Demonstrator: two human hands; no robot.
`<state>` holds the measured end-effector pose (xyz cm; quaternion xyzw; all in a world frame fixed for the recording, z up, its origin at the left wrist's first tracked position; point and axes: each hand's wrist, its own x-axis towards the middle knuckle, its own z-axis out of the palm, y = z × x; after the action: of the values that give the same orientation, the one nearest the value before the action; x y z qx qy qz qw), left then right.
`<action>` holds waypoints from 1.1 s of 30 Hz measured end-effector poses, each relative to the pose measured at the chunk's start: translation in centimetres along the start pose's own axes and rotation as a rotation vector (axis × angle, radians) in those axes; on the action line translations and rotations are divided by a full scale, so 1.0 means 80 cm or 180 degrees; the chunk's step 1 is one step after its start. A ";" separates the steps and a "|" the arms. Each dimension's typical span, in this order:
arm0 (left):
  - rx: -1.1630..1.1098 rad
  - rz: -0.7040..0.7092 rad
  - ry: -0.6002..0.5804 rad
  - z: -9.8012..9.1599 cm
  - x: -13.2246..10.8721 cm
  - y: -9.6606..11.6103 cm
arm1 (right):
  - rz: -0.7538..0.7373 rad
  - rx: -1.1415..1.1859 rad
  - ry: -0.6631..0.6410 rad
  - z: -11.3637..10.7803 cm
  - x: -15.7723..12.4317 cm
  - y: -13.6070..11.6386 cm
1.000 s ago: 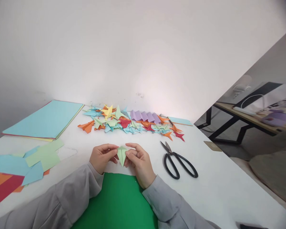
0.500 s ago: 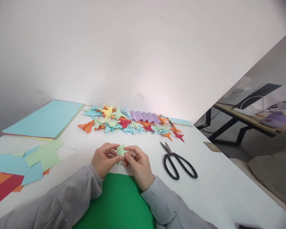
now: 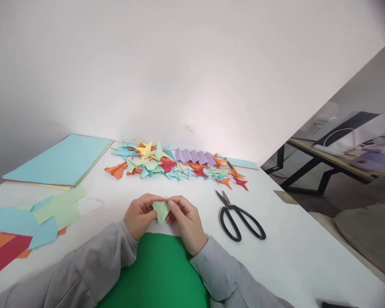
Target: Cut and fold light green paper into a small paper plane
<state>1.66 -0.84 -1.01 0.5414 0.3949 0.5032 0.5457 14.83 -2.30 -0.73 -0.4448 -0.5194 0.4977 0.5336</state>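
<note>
A small pale green folded paper piece (image 3: 161, 211) is pinched between both hands just above the white table (image 3: 291, 256). My left hand (image 3: 140, 215) grips its left side with curled fingers. On the right side, my right hand (image 3: 186, 221) pinches it with thumb and fingertips. The piece points downward, toward a green sheet (image 3: 157, 273) lying near the table's front edge under my wrists.
Black scissors (image 3: 239, 217) lie to the right of my hands. A pile of folded coloured paper shapes (image 3: 176, 164) stretches along the back. A stack of coloured sheets (image 3: 62, 160) sits at back left, and loose paper scraps (image 3: 25, 224) at left. Another desk (image 3: 346, 154) stands beyond the right edge.
The green piece was turned and refolded between my fingers: it showed a long point, was bunched up half a second ago, and now shows a wider triangular face. Both hands stayed in place.
</note>
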 end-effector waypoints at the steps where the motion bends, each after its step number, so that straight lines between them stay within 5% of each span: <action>1: -0.0006 -0.0014 -0.0034 0.000 0.000 0.000 | -0.0002 -0.0039 0.0024 0.000 0.000 0.000; 33: -0.0105 0.0013 0.0042 0.003 -0.004 0.008 | 0.0059 0.0485 0.0130 0.000 0.001 0.002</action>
<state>1.74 -1.23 -0.38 0.5298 0.3891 0.5143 0.5509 14.86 -2.20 -0.85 -0.4177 -0.4649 0.5315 0.5718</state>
